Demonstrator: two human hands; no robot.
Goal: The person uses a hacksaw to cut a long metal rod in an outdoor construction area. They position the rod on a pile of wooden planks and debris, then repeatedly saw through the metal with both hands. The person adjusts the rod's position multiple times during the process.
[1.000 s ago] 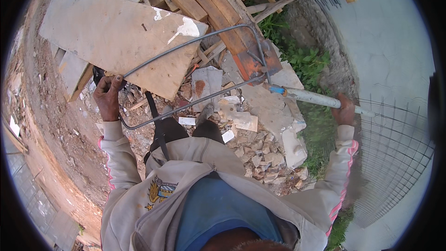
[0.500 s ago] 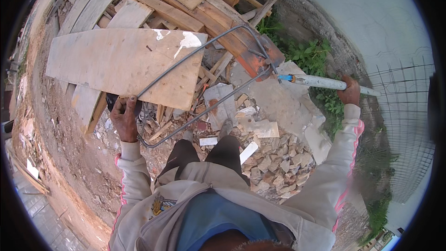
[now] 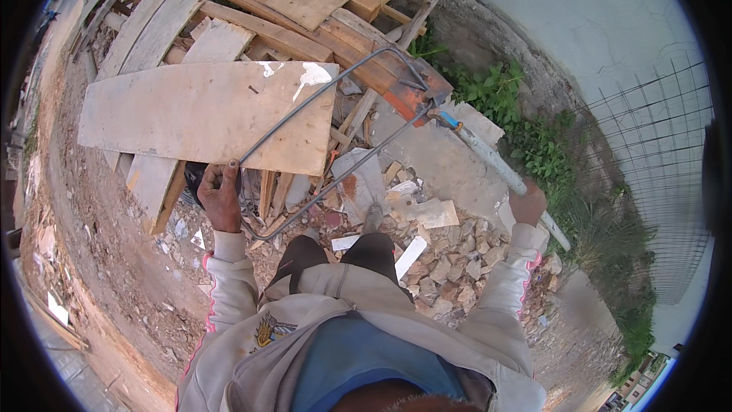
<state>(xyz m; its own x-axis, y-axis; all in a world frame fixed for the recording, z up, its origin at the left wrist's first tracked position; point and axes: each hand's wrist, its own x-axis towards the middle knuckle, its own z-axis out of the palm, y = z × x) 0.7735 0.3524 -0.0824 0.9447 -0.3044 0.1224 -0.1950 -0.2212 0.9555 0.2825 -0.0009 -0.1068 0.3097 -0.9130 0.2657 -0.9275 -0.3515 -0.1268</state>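
Note:
A thin steel bar [image 3: 366, 159], bent into a long narrow loop, stretches from my left hand to the end of a timber beam. My left hand [image 3: 221, 200] pinches the bar's near left end between thumb and fingers. At the far end, the loop meets the beam's orange-red stained tip [image 3: 402, 107], where a small metal fitting sits. My right hand [image 3: 528, 204] is wrapped round a white pipe [image 3: 488, 154]. The pipe's blue-marked end touches the bar by the beam tip; the exact joint is too small to make out.
A plywood sheet [image 3: 198, 114] lies under the bar on stacked timbers [image 3: 290, 40]. Broken stone [image 3: 450, 267] covers the ground near my feet. Green plants [image 3: 496, 91] and wire mesh [image 3: 648, 145] stand along the pale wall [image 3: 579, 23] at right.
My right hand has pulled the pipe toward me and leftward, so it now slants more steeply down to the right. My left hand has shifted slightly right and nearer, still on the bar.

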